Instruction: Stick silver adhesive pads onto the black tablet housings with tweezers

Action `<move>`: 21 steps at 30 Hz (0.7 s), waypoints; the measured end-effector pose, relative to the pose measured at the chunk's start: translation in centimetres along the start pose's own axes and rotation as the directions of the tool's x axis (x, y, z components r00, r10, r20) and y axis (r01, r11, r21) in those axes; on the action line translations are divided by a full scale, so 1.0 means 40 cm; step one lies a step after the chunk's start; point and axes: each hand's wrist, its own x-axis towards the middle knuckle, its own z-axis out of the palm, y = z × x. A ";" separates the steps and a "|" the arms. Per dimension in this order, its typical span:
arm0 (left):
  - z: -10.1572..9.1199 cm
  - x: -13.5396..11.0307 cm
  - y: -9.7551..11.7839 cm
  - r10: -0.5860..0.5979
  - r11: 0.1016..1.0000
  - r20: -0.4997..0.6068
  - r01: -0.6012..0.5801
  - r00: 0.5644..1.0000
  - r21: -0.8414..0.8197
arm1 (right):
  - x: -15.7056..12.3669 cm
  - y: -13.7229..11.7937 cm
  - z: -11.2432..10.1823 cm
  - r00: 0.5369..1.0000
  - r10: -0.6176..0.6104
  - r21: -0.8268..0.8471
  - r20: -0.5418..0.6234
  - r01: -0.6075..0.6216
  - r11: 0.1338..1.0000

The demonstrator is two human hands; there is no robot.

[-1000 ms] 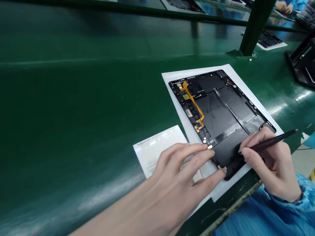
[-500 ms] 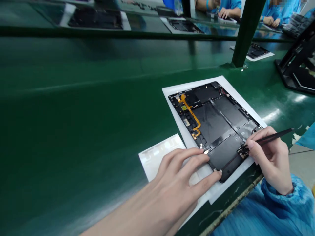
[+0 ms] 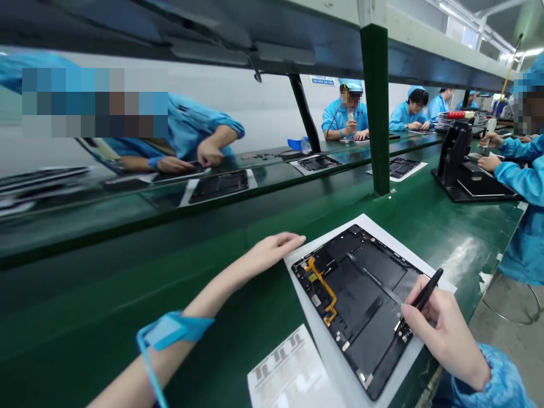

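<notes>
A: Quick q: how far along's this one?

B: Approx. partway, I'd say. The tablet shell (image 3: 345,288) is open, no cover on. Orange flex cable (image 3: 311,265) & black ribbon cable (image 3: 374,277) are already lying across the inside. The small circuit board (image 3: 402,334) by the near R edge looks like the bit being worked on; can't tell if it's fixed down yet.

A: Anything left over?

B: Poss. There's a white label sheet (image 3: 293,382) w/ grey strip shapes on it, right up against the white mat (image 3: 338,368). Can't tell if any strips have been used. Shell's uncovered, so prob. not finished.

A: OK, & tablet vs. fingers?

B: Tablet's lying flat on the mat, on the green bench (image 3: 225,354). R hand (image 3: 448,328) is over its near R edge, fingers pinched round a black tweezer-like tool (image 3: 428,290), lower end down by the board; actual contact's too small to see. L hand (image 3: 272,250) is at the mat's far L corner, off the tablet, fingers stretched out close together. Can't tell if they're gripping anything.
</notes>
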 end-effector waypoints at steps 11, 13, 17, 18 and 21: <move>-0.002 -0.072 0.060 -0.047 0.898 0.084 0.079 0.995 -0.433 | -0.012 0.013 0.020 0.995 0.054 0.072 -0.088 -0.048 0.996; -0.008 -0.073 0.067 -0.050 0.851 0.064 0.076 0.997 -0.520 | -0.015 0.013 0.016 0.994 0.046 0.093 -0.100 -0.037 0.995; -0.026 -0.054 0.048 -0.106 0.750 -0.067 0.036 0.992 -0.660 | -0.028 0.010 0.011 0.969 0.071 0.175 -0.236 -0.029 0.984; -0.035 -0.046 0.036 -0.139 0.726 -0.116 0.022 0.983 -0.688 | -0.031 0.009 0.011 0.959 0.083 0.203 -0.272 -0.027 0.979; -0.078 -0.022 -0.010 -0.269 0.672 -0.278 -0.028 0.922 -0.740 | -0.037 0.008 0.013 0.934 0.123 0.274 -0.336 -0.028 0.961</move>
